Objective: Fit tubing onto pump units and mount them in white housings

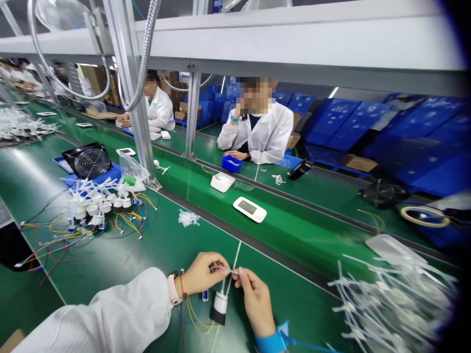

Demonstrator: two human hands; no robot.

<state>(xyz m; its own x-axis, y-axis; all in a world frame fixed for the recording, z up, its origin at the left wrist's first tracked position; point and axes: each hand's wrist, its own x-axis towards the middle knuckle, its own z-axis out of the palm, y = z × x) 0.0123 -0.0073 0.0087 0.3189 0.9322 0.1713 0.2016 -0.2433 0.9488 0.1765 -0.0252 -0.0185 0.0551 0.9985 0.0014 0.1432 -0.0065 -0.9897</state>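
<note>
Head view: left hand [200, 274] and right hand [255, 301] pinch a thin white cable tie [225, 269], lower centre of the frame.
Both grips closed, fingertips on the tie; its strap appears to run down to a white-and-black cylindrical part [219, 308] on the green belt [279, 264]. Risk: a loosened pinch could let the tie slip; a snag on the yellow wires [196, 316] could tip the part.

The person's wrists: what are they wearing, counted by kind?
Pale watch-style band: 1
Red cord bracelet: 1
Blue wrist strap: 1
Total: 3
</note>
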